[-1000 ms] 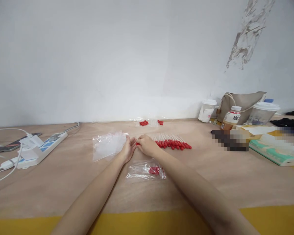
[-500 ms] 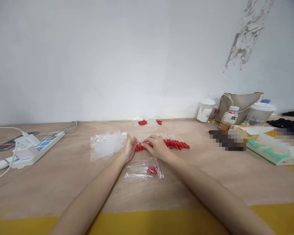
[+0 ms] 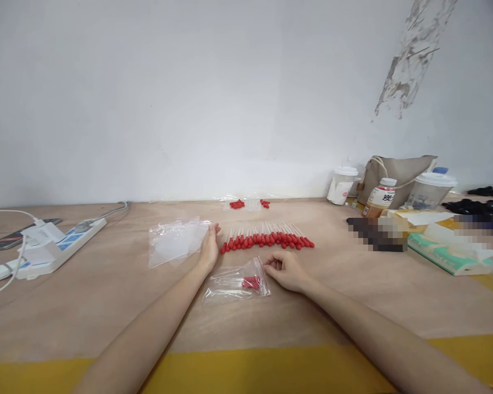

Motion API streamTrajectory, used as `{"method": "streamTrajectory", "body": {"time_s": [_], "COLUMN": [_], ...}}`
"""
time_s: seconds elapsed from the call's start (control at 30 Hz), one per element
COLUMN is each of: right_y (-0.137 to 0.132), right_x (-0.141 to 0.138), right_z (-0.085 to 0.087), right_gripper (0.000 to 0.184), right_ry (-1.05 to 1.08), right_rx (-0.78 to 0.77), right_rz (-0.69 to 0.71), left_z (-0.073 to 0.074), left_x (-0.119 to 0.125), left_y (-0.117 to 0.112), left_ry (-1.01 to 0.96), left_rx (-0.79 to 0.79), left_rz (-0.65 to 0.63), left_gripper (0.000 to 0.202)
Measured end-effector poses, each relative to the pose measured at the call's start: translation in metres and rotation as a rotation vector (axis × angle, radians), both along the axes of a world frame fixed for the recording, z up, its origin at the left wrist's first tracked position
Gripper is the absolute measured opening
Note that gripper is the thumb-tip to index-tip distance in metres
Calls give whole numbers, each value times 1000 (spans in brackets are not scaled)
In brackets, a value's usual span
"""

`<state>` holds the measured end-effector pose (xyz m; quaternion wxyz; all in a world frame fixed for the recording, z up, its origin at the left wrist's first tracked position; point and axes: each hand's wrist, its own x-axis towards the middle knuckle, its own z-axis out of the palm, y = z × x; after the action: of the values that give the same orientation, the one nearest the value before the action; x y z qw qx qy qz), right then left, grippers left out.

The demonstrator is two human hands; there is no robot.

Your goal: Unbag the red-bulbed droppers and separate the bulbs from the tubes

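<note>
Brown counter (image 3: pixel 107 312): right hand (image 3: pixel 287 270) nearest the clear bag (image 3: pixel 230 284).
It lies crosswise, left of that hand's curled fingers, grip uncertain; left hand (image 3: pixel 209 249) loosely spread.

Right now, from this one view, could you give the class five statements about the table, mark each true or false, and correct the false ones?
1. The row of red-tipped sticks has its red ends toward the person. True.
2. The right hand rests on the power strip. False: the right hand is by the red-lined edge of the clear bag; the power strip lies far to the left.
3. The left hand is between the flat bags and the row. True.
4. The bottle lies on its side. False: the bottle stands upright.
5. Something red shows inside the clear bag. True.
</note>
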<state>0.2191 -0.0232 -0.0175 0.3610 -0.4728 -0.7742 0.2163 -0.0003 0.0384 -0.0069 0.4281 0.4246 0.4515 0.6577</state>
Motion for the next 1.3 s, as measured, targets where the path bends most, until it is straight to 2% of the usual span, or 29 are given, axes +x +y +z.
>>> {"method": "streamTrajectory", "body": {"time_s": [0.07,0.1,0.13,0.2,0.27,0.3,0.43,0.53,0.63,0.7,0.9,1.03,1.17,1.3], "right_y": [-1,-1,-1,-2,-2,-2,-5,-10,-16,-19,-15,-13,-13,-14], "right_x": [-3,-4,-5,-6,-7,-7,-8,-9,-12,-14,-19,-21,-22,-17], "right_z": [-2,-4,-5,-7,-8,-8,-4,2,8,9,11,11,9,14], "right_gripper": [13,15,17,19,18,18,19,16,15,17,20,22,16,19], "right_ry": [30,53,76,113,127,129,109,100,119,119,3,-13,-49,-65], "right_rx": [-46,-65,-78,-82,-77,-77,-63,63,147,133,0,0,-52,-71], "right_rz": [56,83,111,146,149,140,159,227,348,396,410,441,363,316], "left_z": [8,13,18,26,29,28,15,5,3,5,7,8,14,15], "left_x": [-2,-2,-3,-3,-3,-4,-11,-13,-12,-11,-9,-11,-12,-12], "left_y": [-15,-25,-36,-59,-79,-86,-96,-92,-89,-89,-91,-91,-94,-97], "left_ry": [167,313,454,715,861,890,973,1040,1015,995,896,934,995,964], "left_rx": [141,215,264,327,338,324,270,302,336,331,245,282,322,299], "left_rz": [4,-43,-112,-329,-494,-526,-551,-543,-517,-527,-583,-586,-610,-662], "left_gripper": [25,22,20,17,20,25,44,46,45,46,48,49,52,54]}}
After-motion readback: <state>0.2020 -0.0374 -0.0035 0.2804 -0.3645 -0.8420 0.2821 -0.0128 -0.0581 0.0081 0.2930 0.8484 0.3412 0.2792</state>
